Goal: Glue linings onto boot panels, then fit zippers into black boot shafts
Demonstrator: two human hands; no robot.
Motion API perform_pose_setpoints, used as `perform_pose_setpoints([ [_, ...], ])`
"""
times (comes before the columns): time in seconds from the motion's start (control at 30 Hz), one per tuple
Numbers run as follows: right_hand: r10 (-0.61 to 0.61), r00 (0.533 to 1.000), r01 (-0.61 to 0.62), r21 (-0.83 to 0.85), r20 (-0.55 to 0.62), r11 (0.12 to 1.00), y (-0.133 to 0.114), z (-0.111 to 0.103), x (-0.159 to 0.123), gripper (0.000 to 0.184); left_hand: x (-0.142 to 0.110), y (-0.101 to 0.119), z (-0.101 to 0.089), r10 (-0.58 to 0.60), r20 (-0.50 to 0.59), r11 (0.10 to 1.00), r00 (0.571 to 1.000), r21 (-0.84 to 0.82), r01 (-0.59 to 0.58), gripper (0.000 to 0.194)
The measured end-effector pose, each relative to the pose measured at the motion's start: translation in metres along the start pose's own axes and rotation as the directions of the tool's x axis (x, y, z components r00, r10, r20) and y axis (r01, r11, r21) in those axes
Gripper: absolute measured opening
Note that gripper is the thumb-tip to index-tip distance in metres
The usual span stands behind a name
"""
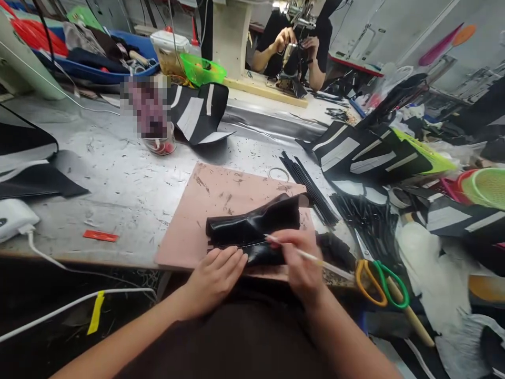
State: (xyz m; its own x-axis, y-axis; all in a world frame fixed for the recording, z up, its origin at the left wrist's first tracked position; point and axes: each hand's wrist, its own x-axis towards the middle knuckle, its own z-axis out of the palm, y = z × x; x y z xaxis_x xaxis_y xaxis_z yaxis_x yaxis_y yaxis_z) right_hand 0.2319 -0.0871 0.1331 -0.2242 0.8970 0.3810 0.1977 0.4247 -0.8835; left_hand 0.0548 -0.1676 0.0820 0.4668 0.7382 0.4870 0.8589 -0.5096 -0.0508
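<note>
A glossy black leather-like piece (252, 223) lies folded across a pink board (177, 231) at the table's front edge. My left hand (216, 273) rests on the near flap of the piece, fingers stretched out flat and side by side. In my right hand (302, 263) is a slim white pen-like stick (315, 259), pinched between thumb and fingers. Its tip points left and is at the seam line of the black piece; whether it touches cannot be made out. The right fingers partly hide the piece's near right side.
Scissors with orange and green handles (382, 284) lie right of my right hand. Black strips (307, 184), black cut panels (355, 152) and a red strip (100, 235) lie on the metal table (130, 184). Across it, a person's hands (286, 39) work at a sewing machine (290, 58).
</note>
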Motion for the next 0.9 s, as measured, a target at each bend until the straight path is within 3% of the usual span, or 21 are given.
perform_pose_setpoints([
  [0.07,0.116,0.962,-0.113,-0.025,0.248,0.993,0.005,0.016,0.002,0.011,0.000,0.000,0.002,0.001,0.032,1.000,0.999,-0.018,0.000,0.031],
  [0.13,0.211,0.924,-0.205,-0.051,0.318,0.977,0.016,0.025,0.007,0.014,0.000,-0.002,0.004,0.002,0.083,0.999,0.997,-0.045,0.002,0.032],
  [0.3,0.234,0.908,-0.210,-0.104,0.349,0.972,0.036,0.026,0.011,0.017,-0.003,-0.008,0.005,0.000,0.147,0.998,0.989,-0.066,0.010,0.035],
  [0.6,0.106,0.899,-0.018,-0.206,0.424,0.978,0.034,0.027,0.006,0.017,-0.003,-0.008,0.007,-0.010,0.111,0.996,0.994,-0.085,0.019,0.033],
  [0.9,0.086,0.897,0.041,-0.275,0.433,0.961,0.033,0.028,0.006,0.017,-0.003,-0.008,0.008,-0.012,0.111,0.996,0.994,-0.081,0.022,0.032],
])
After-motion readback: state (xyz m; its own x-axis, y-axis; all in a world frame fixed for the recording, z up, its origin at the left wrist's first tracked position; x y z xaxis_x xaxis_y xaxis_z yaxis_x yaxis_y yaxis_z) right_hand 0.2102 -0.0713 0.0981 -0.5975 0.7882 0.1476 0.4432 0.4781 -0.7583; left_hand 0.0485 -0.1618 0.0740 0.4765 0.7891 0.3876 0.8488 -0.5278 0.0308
